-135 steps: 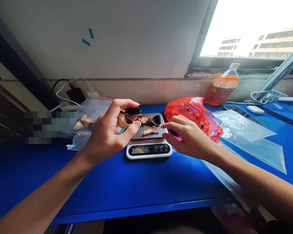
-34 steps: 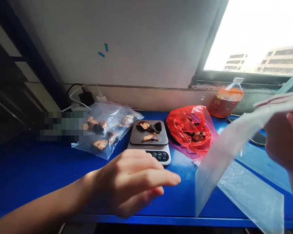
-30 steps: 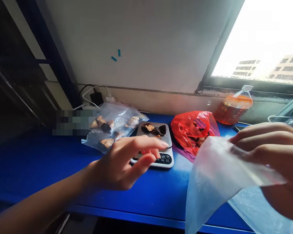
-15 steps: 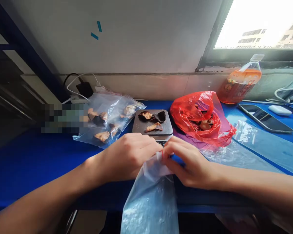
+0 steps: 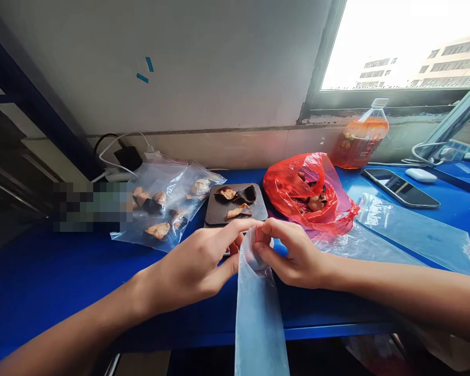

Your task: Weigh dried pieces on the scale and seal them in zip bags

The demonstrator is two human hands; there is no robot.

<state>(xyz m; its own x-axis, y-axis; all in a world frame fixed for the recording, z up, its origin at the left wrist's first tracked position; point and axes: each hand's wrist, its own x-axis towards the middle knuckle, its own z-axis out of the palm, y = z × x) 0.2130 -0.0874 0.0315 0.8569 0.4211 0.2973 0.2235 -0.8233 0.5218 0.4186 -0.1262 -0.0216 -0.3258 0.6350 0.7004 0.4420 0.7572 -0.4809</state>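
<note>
A clear zip-lock bag (image 5: pixel 258 318) with a red line at its mouth hangs down past the table edge. My right hand (image 5: pixel 293 253) pinches its top between thumb and fingers. My left hand (image 5: pixel 206 261) is at the other side of the mouth, index finger and thumb against the plastic, its other fingers curled and partly hidden. Just beyond the hands, a small digital scale (image 5: pixel 215 218) carries three dried, curled brown pieces (image 5: pixel 239 210), dark-skinned and paler inside. Right of it, an open red plastic bag (image 5: pixel 282 183) holds more such pieces.
Filled clear bags (image 5: pixel 168 180) of dried pieces lie left of the scale. Flat clear bags (image 5: pixel 419 230) lie at right, near a phone (image 5: pixel 401 188), a white case (image 5: pixel 421 175) and a drink bottle (image 5: pixel 362 138). Cables and a black plug (image 5: pixel 128 156) sit by the wall.
My left thumb has come into sight at the bag's side, and the left fingers are less closed over its mouth. The hanging bag looks narrower. The whole view has shifted slightly.
</note>
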